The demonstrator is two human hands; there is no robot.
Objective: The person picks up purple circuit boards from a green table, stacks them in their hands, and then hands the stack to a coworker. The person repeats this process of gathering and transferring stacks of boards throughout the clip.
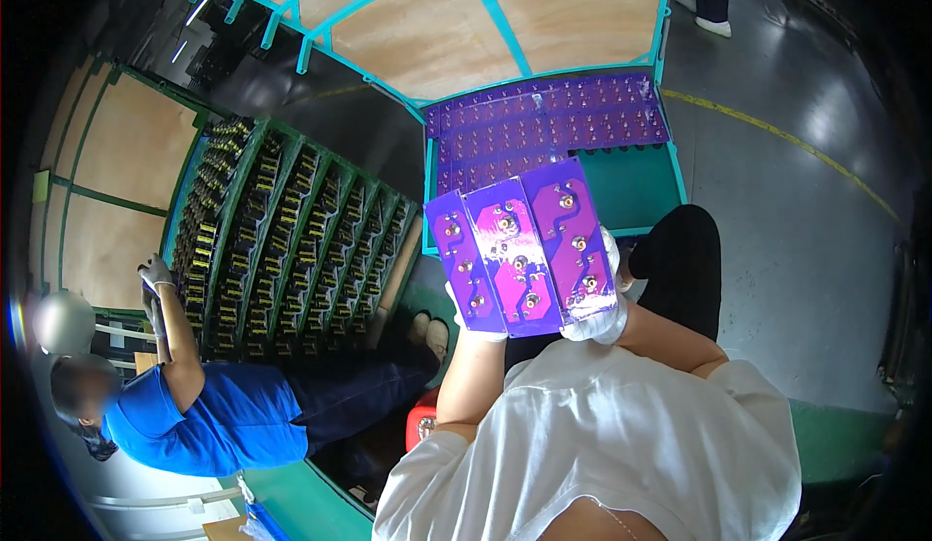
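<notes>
Three purple circuit boards (pixel 522 264) with magenta patches and metal studs are held up side by side in front of me. My left hand (pixel 485 335), in a white glove, grips them at the left and lower edge; its fingers are mostly hidden behind the boards. On the other side, my gloved right hand (pixel 600 323) is closed round their lower right edge. Just beyond the boards is a teal-framed crate (pixel 687 187), where many similar purple boards (pixel 524 119) lie in rows over its far part.
Wooden panels (pixel 417 32) in a teal frame rise behind the crate. At left stands a green rack (pixel 325 182) filled with black and yellow parts. A gloved co-worker in a blue shirt (pixel 218 420) works beside it. A yellow line (pixel 777 138) crosses the grey floor.
</notes>
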